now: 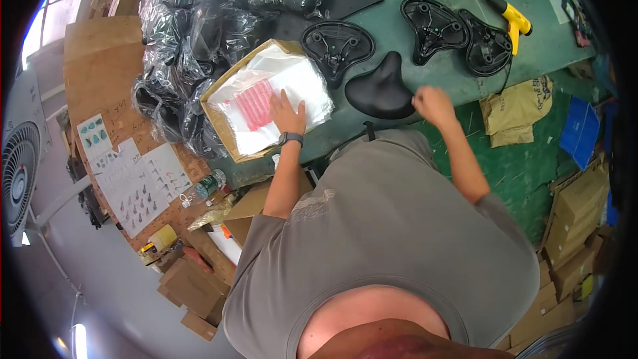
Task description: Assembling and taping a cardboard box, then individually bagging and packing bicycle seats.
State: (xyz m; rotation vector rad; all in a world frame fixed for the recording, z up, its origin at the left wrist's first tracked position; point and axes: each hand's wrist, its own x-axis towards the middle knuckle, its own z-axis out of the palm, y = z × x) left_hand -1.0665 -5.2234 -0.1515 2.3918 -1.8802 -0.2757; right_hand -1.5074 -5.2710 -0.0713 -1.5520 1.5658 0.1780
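My left hand (287,117) lies with fingers spread on a stack of clear plastic bags (312,96) with red print, inside an open cardboard box (229,70). A black bicycle saddle (380,90) rests top side up on the green table in front of me. My right hand (435,106) is closed at the saddle's right edge; whether its fingers grip anything is hidden. Beyond the box a saddle (337,46) lies underside up. Farther right are two more upturned saddles, one (432,30) partly over the other (488,46).
Saddles wrapped in clear plastic (199,33) pile up at the left. A yellow heat gun (512,20) lies at the far right, its cord hanging over the table edge. Printed sheets (139,183), a plastic bottle (207,185) and a fan (20,156) are on the left. Cartons (578,206) stack at right.
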